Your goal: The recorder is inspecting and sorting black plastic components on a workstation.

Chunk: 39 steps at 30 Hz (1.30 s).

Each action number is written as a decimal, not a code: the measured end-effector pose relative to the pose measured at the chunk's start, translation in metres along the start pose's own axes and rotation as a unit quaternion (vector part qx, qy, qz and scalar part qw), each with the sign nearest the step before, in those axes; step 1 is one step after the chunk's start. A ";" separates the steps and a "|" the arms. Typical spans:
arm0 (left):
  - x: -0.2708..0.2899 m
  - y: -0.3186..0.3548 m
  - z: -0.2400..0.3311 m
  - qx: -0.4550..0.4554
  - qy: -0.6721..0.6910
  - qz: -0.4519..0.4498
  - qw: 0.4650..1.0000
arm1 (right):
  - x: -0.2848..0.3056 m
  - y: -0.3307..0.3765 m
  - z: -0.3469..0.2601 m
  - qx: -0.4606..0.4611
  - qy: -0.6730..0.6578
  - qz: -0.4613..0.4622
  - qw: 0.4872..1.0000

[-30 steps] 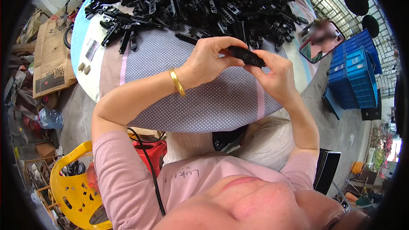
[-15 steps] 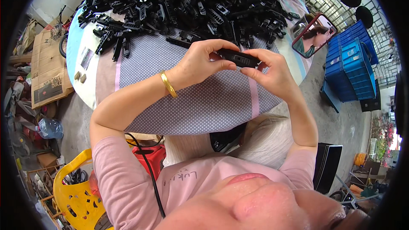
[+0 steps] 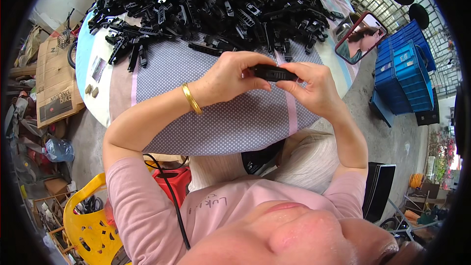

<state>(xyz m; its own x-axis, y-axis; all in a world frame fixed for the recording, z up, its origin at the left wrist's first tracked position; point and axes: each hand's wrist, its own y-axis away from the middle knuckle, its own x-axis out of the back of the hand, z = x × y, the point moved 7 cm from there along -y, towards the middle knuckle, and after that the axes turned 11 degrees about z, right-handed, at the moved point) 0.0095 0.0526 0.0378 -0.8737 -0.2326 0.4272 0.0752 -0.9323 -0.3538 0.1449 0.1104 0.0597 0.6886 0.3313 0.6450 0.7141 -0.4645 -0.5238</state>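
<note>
Between my two hands is a long black plastic part (image 3: 274,73), held level above the tablecloth. My left hand (image 3: 235,72), with a gold bangle at its wrist, pinches the part's left end between thumb and fingers. At the other end, the thumb and fingers of my right hand (image 3: 310,83) close on it. Both ends are partly covered by my fingers. Just beyond my hands lies a big heap of similar black plastic parts (image 3: 196,12), with a few loose ones at its near edge.
A phone (image 3: 361,38) leans at the table's right side. Blue crates (image 3: 403,78) stand on the floor to the right. Two small brown pieces (image 3: 91,90) and a small clear packet (image 3: 98,68) lie at the table's left. A yellow chair (image 3: 91,225) is at lower left.
The black part has tilted slightly in my fingers, so its long side faces me more squarely. Both hands have shifted a little toward me and still grip it.
</note>
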 end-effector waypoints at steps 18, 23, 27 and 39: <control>0.059 -0.012 -0.030 0.004 -0.469 -0.042 0.882 | 0.014 0.055 -0.014 -0.045 0.061 -0.407 0.910; 0.042 -0.002 -0.017 -0.041 -0.445 -0.054 0.893 | 0.014 -0.030 -0.008 0.074 0.074 -0.158 0.982; 0.003 0.008 0.000 -0.129 -0.470 -0.069 0.871 | -0.012 -0.111 0.030 0.143 0.217 0.054 0.964; 0.001 0.001 -0.011 0.070 0.036 0.028 0.996 | -0.071 -0.184 0.104 -0.083 0.419 -0.096 0.899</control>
<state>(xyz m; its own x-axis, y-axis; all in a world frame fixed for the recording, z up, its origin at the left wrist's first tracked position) 0.0037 0.0543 0.0290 -0.8978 -0.2698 0.3481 0.1871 -0.9492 -0.2530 -0.0223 0.2581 0.0523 0.1689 -0.2848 0.9436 0.7328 -0.6039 -0.3135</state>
